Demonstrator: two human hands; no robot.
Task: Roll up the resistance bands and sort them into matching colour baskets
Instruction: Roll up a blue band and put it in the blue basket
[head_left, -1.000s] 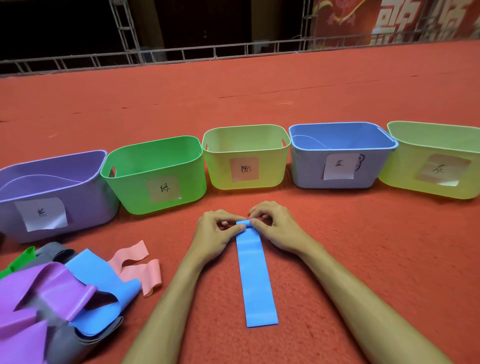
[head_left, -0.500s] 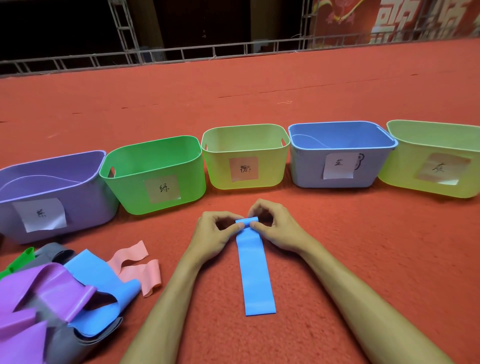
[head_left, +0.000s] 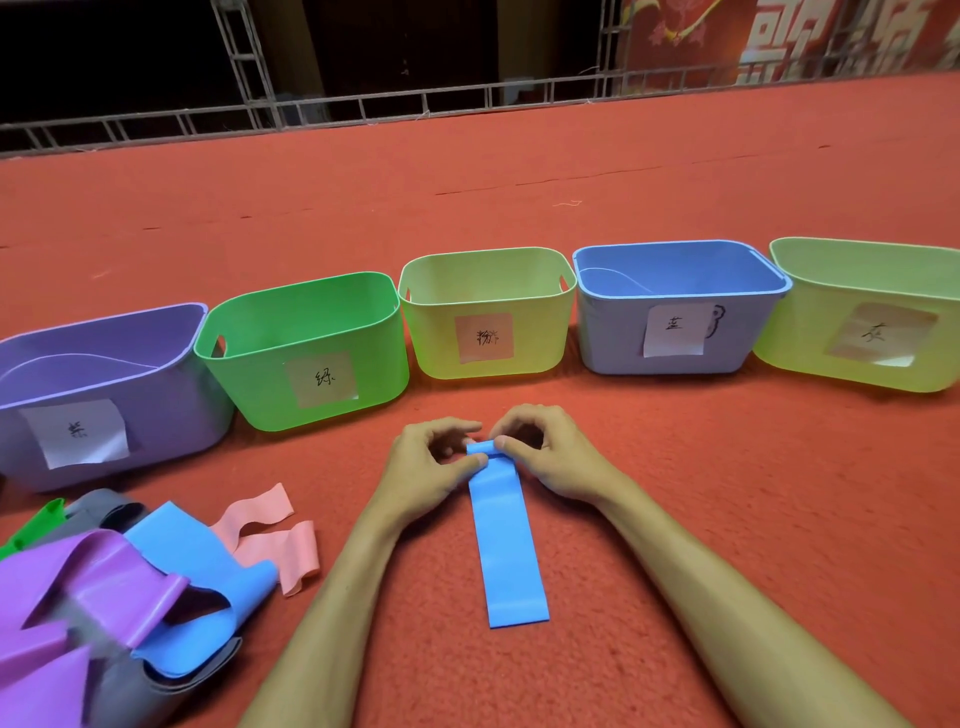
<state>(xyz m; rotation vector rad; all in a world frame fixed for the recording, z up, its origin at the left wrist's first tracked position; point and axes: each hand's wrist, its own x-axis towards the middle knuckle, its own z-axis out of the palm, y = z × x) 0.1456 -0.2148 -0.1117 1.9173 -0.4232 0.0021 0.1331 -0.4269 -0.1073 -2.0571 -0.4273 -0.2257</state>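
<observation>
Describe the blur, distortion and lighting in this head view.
Head view: wide-angle bend curves the basket row and railing; the purple band at lower left is smeared; the blue band and both hands are sharp; light is even, background dark.

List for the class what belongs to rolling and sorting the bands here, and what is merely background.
In use:
blue band, far end being rolled by left hand and right hand
blue basket
pile of loose bands
purple basket, green basket

Background:
metal railing
red banner
</observation>
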